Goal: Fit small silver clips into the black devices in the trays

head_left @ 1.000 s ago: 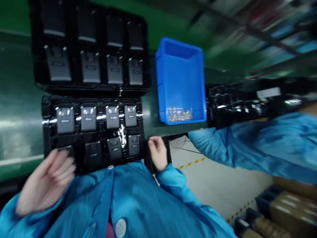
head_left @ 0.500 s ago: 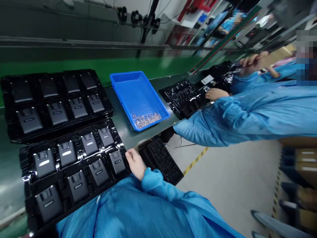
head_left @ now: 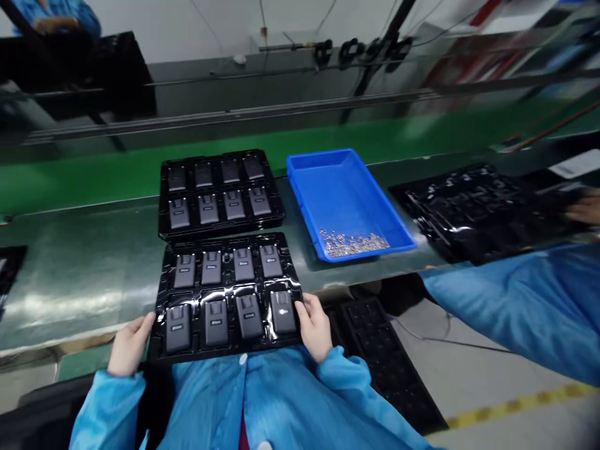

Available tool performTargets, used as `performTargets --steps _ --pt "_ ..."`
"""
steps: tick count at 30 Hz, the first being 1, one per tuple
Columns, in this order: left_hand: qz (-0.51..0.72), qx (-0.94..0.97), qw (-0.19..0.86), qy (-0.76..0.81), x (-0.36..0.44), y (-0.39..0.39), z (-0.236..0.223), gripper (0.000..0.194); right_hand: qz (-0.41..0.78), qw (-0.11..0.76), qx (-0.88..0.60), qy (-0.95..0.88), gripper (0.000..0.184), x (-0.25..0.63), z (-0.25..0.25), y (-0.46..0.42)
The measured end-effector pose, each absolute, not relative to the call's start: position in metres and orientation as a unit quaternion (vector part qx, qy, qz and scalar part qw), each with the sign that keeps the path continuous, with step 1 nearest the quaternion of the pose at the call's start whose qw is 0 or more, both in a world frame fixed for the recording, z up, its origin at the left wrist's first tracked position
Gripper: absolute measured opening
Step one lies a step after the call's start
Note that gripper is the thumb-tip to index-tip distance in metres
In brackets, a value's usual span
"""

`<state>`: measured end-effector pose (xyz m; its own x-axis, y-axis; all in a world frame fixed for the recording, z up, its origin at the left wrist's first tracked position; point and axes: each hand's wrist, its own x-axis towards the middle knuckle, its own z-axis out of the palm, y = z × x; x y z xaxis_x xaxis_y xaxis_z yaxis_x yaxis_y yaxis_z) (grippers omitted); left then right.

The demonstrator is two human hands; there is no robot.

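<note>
A black plastic tray (head_left: 219, 352) lies partly on the bench edge right in front of my body, with several dark grey box-shaped devices (head_left: 216, 323) in its pockets. My left hand (head_left: 130, 345) grips the tray's left rim between thumb and fingers. On the opposite rim, my right hand (head_left: 315, 326) pinches the tray's right side, the fingers partly hidden. Just behind it sits a second black tray (head_left: 220, 229), also filled with grey devices (head_left: 209, 209).
Right of the trays stands a blue bin (head_left: 328, 200) with small metal parts (head_left: 354, 242). Further right, a co-worker's sleeve (head_left: 520, 300) reaches over black trays (head_left: 473, 206) on the green bench (head_left: 94, 269). More black trays (head_left: 389, 362) stand low at my right.
My view has swung left. My left hand has come into sight on the tray's left rim; my right hand stays at the right rim.
</note>
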<state>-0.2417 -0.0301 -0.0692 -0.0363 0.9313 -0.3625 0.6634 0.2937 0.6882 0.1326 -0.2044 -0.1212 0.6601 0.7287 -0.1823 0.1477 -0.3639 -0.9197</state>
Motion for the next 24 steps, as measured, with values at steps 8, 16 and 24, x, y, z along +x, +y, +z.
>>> performTargets --steps 8,16,24 --pt "0.231 0.506 0.502 0.662 -0.221 -0.064 -0.061 0.055 0.282 0.494 -0.776 -0.273 0.045 0.138 -0.115 -0.233" --pt "0.264 0.509 0.439 0.692 -0.221 -0.095 -0.055 0.046 0.283 0.509 -0.772 -0.254 0.049 0.143 -0.088 -0.255" --pt "0.280 0.533 0.403 0.689 -0.215 -0.107 -0.003 0.046 0.298 0.528 -0.754 -0.253 0.049 0.150 -0.045 -0.253"
